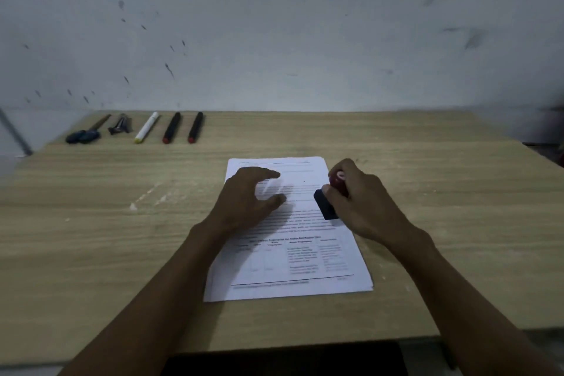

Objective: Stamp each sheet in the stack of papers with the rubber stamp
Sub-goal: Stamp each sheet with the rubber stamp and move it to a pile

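A stack of printed white sheets (pixel 290 256) lies in the middle of the wooden table (pixel 122 223). My right hand (pixel 363 201) grips a rubber stamp (pixel 329 198) with a red handle and a black base, held at the right edge of the top sheet. The base looks close to the paper; I cannot tell whether it touches. My left hand (pixel 247 201) hovers over the upper left part of the top sheet with fingers spread and curved, holding nothing.
Along the far left edge of the table lie a blue-handled screwdriver (pixel 85 133), a small dark tool (pixel 119 125), a white marker (pixel 147 127) and two black markers with red ends (pixel 182 128). A stained white wall (pixel 274 40) rises behind the table.
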`<state>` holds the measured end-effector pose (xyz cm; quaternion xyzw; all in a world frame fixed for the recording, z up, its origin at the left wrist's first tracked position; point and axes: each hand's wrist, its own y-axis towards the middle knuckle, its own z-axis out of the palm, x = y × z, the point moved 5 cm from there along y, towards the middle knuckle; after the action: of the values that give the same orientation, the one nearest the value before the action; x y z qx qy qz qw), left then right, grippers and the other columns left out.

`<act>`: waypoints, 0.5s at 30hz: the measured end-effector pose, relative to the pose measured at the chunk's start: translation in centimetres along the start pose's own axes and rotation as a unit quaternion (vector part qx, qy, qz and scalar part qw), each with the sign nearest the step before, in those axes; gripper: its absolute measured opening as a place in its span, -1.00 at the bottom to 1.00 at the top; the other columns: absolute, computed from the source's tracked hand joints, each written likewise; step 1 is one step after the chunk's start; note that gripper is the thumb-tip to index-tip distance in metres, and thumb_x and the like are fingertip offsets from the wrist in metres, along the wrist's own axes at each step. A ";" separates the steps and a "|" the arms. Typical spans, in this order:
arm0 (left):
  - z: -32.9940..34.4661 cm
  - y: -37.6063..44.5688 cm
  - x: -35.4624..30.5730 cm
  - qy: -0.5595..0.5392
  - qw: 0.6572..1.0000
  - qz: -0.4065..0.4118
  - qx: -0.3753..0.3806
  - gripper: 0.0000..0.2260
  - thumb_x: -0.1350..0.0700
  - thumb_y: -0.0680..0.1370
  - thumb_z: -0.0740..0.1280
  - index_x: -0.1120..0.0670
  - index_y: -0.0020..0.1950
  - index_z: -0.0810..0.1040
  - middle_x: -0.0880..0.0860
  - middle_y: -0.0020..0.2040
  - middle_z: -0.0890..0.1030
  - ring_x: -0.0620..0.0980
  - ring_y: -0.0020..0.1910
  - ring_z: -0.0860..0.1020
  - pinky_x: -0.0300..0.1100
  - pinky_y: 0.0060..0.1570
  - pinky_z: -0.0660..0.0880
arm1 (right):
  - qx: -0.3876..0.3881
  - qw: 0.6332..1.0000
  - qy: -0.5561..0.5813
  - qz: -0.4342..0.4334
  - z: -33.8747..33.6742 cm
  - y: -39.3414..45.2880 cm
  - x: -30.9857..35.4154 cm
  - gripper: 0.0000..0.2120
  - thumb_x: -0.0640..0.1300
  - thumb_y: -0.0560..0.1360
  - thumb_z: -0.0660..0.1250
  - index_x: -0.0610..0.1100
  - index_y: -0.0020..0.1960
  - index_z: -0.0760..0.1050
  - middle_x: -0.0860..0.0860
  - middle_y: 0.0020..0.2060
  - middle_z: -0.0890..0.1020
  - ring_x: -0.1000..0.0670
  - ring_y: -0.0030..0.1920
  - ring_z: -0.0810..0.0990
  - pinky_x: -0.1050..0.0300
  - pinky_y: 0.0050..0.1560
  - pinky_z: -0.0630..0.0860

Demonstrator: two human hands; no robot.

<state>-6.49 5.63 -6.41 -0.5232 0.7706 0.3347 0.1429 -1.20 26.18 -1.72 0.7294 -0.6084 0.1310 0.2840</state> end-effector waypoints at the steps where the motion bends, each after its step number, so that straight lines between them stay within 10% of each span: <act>1: 0.6 -0.2 0.1 0.008 1.000 0.012 0.020 -0.43 -0.33 0.35 0.30 -0.01 0.21 0.60 -0.08 0.21 0.60 -0.05 0.28 0.47 -0.16 0.30 0.34 | -0.005 1.000 -0.015 -0.001 0.2 0.0 0.0 -0.87 -0.02 0.58 0.26 -0.05 0.02 0.35 0.10 -0.25 0.54 -0.01 -0.24 0.54 0.06 -0.26 0.44; 15: 2.0 -0.6 0.9 0.029 0.997 0.053 0.054 -0.43 -0.34 0.39 0.19 0.01 0.18 0.64 0.05 0.30 0.57 0.02 0.35 0.47 -0.09 0.34 0.38 | -0.031 0.998 -0.055 0.001 1.5 0.0 0.3 -0.87 -0.03 0.58 0.26 -0.04 0.03 0.34 0.05 -0.19 0.56 -0.03 -0.21 0.54 0.04 -0.22 0.46</act>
<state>-6.60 6.21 -8.64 -0.4823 0.8182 0.2846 0.1305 -1.37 25.06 -2.73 0.7257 -0.6279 0.0721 0.2720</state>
